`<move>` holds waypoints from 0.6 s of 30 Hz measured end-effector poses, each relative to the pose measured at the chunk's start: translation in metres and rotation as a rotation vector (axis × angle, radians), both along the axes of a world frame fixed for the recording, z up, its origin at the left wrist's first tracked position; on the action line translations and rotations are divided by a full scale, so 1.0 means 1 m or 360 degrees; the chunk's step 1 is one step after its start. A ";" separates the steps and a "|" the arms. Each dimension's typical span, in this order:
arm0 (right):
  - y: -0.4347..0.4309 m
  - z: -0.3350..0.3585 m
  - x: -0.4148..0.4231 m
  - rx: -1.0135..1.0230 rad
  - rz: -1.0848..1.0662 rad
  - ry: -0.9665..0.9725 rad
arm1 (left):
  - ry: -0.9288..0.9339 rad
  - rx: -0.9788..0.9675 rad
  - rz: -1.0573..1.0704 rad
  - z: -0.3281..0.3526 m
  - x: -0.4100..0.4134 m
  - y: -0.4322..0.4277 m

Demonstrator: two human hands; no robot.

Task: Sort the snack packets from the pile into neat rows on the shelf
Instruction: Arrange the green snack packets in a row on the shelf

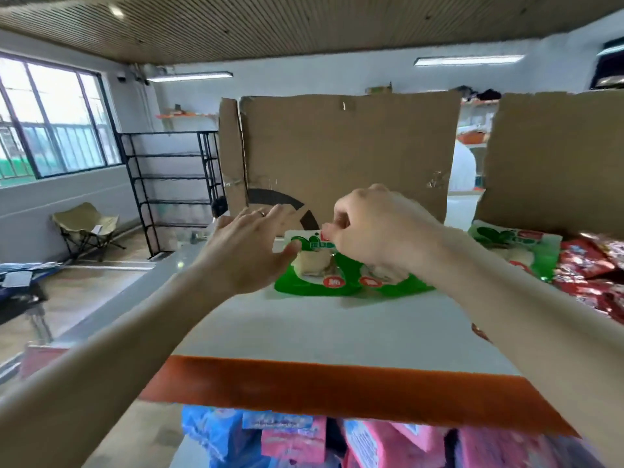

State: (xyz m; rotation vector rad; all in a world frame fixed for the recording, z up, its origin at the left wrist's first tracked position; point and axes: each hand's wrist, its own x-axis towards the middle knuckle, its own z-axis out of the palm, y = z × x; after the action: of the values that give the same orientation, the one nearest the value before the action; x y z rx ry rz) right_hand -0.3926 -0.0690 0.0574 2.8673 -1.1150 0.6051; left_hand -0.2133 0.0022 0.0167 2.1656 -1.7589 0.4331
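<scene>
Shelf point(337, 325): right fingers point(339, 226) on green packet point(314, 285)

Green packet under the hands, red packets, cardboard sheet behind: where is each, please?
green packet point(299, 289): head view, on its lower green edge.
red packets point(584, 263): head view, on the pile at right.
cardboard sheet point(347, 146): head view, on its bare middle.

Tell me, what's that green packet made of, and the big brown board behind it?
The green packet looks like thin plastic film, glossy and printed: it shines and crumples a little where the right hand pinches its top. The brown board looks like cardboard, matte: ragged torn edges, a fold line and tape scraps show.
</scene>
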 end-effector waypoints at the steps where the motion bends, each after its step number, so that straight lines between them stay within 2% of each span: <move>1: -0.006 -0.001 0.007 0.0081 -0.0015 0.0059 | 0.0143 0.0063 -0.0014 0.003 0.009 -0.011; 3: -0.019 -0.009 0.020 0.0249 -0.0027 0.0140 | 0.0488 0.0147 -0.0002 0.005 0.023 -0.032; 7: -0.042 -0.044 0.030 0.0486 0.0030 0.0330 | 0.0750 0.0197 0.0094 -0.017 0.041 -0.063; 12: -0.047 -0.049 0.028 0.0473 0.0079 0.0456 | 0.1321 -0.0113 -0.0090 -0.024 0.047 -0.074; 18: -0.045 -0.051 0.025 0.0427 0.0106 0.0424 | 0.1641 -0.0274 -0.0093 -0.019 0.050 -0.069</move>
State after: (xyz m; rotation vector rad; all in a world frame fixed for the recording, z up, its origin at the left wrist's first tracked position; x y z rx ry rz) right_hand -0.3673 -0.1142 0.0066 3.0946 -1.1381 0.0695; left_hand -0.1635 -0.0665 -0.0018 1.6887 -1.1177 -0.4715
